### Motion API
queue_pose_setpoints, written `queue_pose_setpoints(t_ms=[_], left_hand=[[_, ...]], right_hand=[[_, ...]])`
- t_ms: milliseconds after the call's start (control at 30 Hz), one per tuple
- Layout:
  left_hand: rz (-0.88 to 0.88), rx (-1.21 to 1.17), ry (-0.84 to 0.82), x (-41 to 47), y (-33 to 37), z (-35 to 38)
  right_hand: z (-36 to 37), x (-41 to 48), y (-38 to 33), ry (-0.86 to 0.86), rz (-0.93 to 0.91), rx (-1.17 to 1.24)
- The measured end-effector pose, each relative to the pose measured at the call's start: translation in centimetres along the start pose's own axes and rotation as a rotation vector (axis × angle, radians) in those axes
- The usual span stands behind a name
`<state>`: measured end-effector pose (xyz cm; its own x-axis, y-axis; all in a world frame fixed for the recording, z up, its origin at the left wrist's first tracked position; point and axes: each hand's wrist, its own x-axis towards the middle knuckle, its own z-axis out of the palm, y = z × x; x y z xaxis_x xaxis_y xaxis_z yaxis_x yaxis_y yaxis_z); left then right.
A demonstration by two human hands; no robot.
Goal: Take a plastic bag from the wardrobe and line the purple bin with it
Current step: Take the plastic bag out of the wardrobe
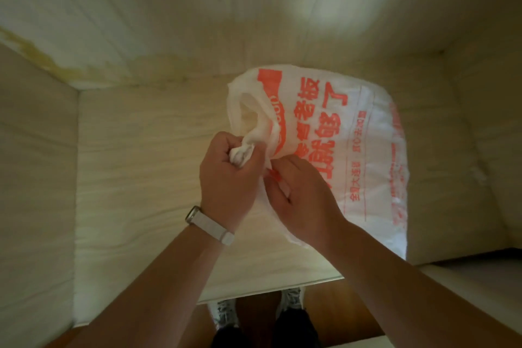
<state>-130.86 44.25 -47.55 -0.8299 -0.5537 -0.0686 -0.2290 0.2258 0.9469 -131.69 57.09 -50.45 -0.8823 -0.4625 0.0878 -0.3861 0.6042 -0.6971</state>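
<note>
I find both hands, left hand (230,169) and right hand (299,192), inside a pale wardrobe compartment. Left of them the shelf floor (141,183) lies bare out to the side wall (36,178): open passage. Right of them the white plastic bag (353,150) fills the way toward the other wall. The back panel (197,8) closes off the space beyond them.

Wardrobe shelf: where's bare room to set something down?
Free: the shelf from the left wall across to the left hand. Crowded: the right half, where the bulging plastic bag sits, with both hands, the right hand too, on its near end.
</note>
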Motion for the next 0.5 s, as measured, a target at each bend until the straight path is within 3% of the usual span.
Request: queue_pose_setpoints(t_ms=[500], left_hand=[[0.234,0.036,-0.113,-4.0,17.4,-13.2]], right_hand=[[-13.4,-2.2,-17.4,0.124,-0.081,-0.089]])
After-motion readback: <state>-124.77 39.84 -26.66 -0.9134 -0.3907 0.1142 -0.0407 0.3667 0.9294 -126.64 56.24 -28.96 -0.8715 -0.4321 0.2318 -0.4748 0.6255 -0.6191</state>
